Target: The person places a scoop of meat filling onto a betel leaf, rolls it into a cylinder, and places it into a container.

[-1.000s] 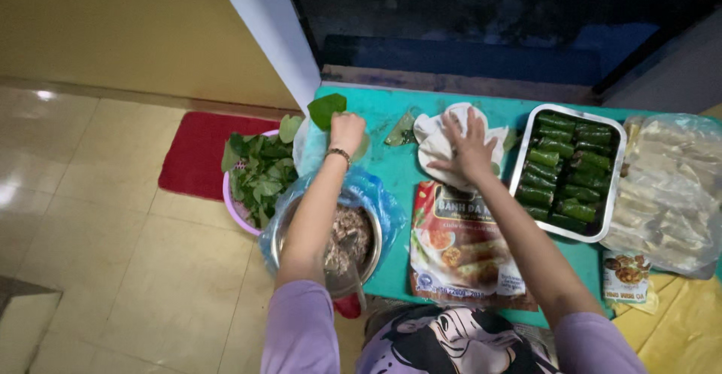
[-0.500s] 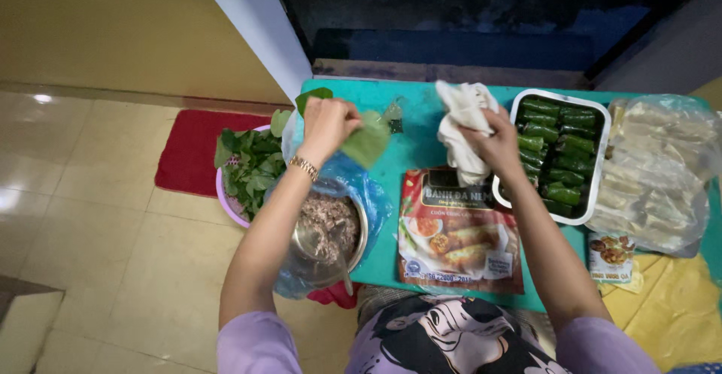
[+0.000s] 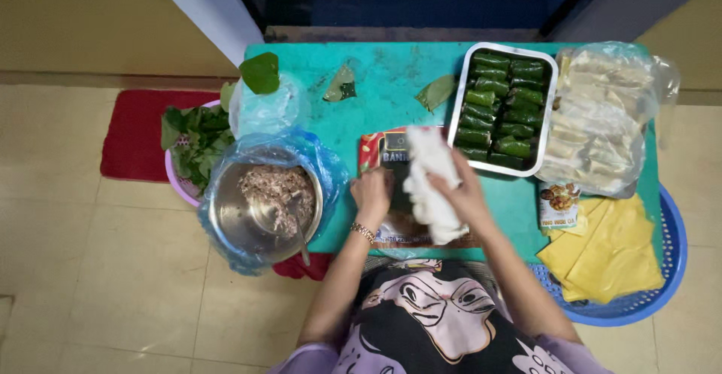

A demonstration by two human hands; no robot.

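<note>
Table [image 3: 376,103]: green top, holding everything.
Tray [image 3: 457,110]: metal, full of green leaf rolls, far side.
Bowl [image 3: 233,223]: minced meat and a spoon, left.
Cloth [image 3: 430,186]: white, over the red packet [image 3: 370,147].
Right hand [image 3: 468,193]: fingers closed on the cloth.
Left hand [image 3: 371,193]: curled beside the cloth; grip unclear.

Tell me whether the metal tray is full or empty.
Nearly full. The metal tray holds rows of green leaf rolls packed side by side across almost its whole floor; only thin strips of bare metal show at its edges.
</note>
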